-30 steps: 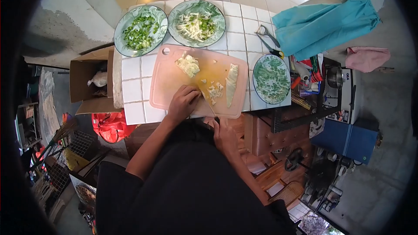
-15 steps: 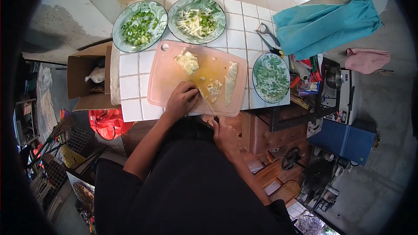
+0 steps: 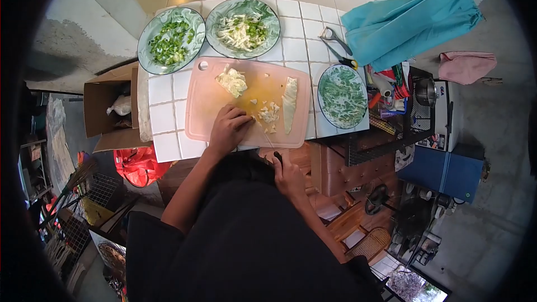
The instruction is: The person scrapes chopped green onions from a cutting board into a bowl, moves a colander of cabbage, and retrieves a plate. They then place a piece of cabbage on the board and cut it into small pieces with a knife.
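while i watched, the right hand [image 3: 289, 177] gripped one black-handled knife [image 3: 277, 156]; the left hand [image 3: 228, 128] curled, its hold unclear, by pale chopped bits [image 3: 269, 115] on one pink board [image 3: 202, 98], near three swirled plates [image 3: 342, 98].

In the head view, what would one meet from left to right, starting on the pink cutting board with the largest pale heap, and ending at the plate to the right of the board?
Heap of pale leafy pieces → small chopped bits → long pale strip → green-and-white plate.
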The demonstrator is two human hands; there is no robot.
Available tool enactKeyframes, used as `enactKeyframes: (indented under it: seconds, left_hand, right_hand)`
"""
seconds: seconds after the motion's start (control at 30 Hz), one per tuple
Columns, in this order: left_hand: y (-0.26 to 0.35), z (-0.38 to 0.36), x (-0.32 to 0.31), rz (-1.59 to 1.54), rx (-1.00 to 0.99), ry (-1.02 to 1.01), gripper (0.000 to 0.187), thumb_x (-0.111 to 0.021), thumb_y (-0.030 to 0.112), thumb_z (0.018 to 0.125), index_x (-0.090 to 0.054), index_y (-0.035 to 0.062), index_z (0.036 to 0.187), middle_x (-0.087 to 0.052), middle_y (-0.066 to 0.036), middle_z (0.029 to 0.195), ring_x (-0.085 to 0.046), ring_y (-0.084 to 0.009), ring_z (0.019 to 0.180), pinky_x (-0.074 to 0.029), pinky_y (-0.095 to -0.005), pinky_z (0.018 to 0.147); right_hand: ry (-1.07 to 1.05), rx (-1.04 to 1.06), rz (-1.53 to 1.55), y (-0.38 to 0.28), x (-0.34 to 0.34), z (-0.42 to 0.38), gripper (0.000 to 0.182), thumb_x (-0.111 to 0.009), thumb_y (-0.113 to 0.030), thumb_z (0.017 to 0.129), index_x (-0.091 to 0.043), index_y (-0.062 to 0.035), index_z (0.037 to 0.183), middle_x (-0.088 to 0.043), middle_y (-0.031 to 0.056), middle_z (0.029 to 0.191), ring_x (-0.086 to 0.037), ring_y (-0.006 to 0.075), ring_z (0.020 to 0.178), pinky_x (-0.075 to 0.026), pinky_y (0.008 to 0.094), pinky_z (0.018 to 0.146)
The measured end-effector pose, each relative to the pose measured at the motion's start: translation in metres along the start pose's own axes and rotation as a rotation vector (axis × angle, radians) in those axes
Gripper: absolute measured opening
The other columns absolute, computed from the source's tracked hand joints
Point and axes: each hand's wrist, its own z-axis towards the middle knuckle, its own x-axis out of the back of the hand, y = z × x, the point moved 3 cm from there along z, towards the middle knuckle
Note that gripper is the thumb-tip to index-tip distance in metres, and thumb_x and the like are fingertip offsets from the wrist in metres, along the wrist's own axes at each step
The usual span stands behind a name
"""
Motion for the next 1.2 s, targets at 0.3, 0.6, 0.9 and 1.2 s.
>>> enactKeyframes:
  seconds: [0.3, 0.6, 0.9, 1.2]
  left_hand:
    - [-0.005, -0.003, -0.004, -0.007, -0.010, 0.002, 0.009, -0.076, 0.007, 0.077, -0.073, 0.0037, 0.085, -0.068, -0.007, 0.091, -0.061, -0.0264, 0.093, -0.049, -0.0375, 0.086]
    - [0.001, 0.000, 0.003, 0.013, -0.037, -0.033, 0.011, -0.075, 0.005, 0.078, -0.073, 0.0034, 0.088, -0.067, -0.009, 0.093, -0.061, -0.0280, 0.094, -0.050, -0.0376, 0.085]
    - [0.001, 0.003, -0.001, -0.023, 0.010, -0.029, 0.011, -0.075, 0.003, 0.077, -0.073, 0.0023, 0.087, -0.065, -0.009, 0.089, -0.059, -0.0280, 0.088, -0.050, -0.0385, 0.079]
    - [0.007, -0.001, 0.000, -0.006, 0.030, -0.045, 0.012, -0.075, 0.004, 0.075, -0.073, 0.0035, 0.087, -0.064, -0.008, 0.089, -0.059, -0.0281, 0.090, -0.050, -0.0388, 0.082]
  right_hand:
    - [0.022, 0.030, -0.036, -0.005, 0.001, 0.001, 0.033, -0.046, -0.037, 0.103, -0.052, -0.0056, 0.095, -0.064, 0.0290, 0.073, -0.063, 0.0514, 0.071, -0.047, 0.0615, 0.062]
    - [0.017, 0.025, -0.046, -0.018, -0.001, 0.012, 0.032, -0.045, -0.037, 0.103, -0.051, -0.0055, 0.097, -0.063, 0.0303, 0.072, -0.063, 0.0520, 0.072, -0.047, 0.0623, 0.062]
    - [0.027, 0.017, 0.033, -0.008, 0.002, 0.001, 0.033, -0.045, -0.036, 0.103, -0.048, -0.0049, 0.094, -0.064, 0.0290, 0.073, -0.062, 0.0529, 0.072, -0.046, 0.0625, 0.062]
    - [0.061, 0.074, -0.020, -0.018, -0.015, 0.016, 0.033, -0.045, -0.036, 0.103, -0.048, -0.0036, 0.094, -0.063, 0.0284, 0.070, -0.063, 0.0515, 0.070, -0.049, 0.0594, 0.060]
